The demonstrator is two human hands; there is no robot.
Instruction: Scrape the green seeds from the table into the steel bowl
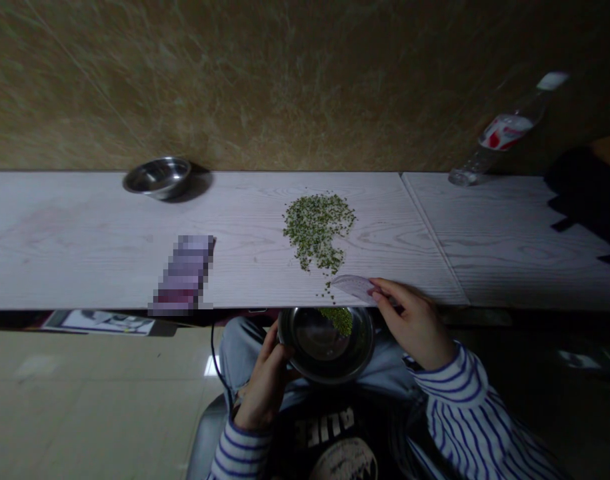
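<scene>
My left hand (269,379) grips the left rim of a steel bowl (325,373), which sits just below the table's front edge over my lap. Small green beans (342,321) lie inside the bowl toward its far right side. Between the thumb and fingers of my right hand (409,321) is a thin, clear protractor (355,287), held low over the front edge of the table. A spread of green beans (317,230) covers the tabletop beyond it, with a few trailing down to the edge above the bowl.
The pale wooden table (249,267) runs along a marbled wall (265,87). A second steel bowl (159,179) stands at the back left. A blurred-out flat item (185,273) lies at the front left. A plastic bottle (505,133) and dark cloth (587,193) are at the right.
</scene>
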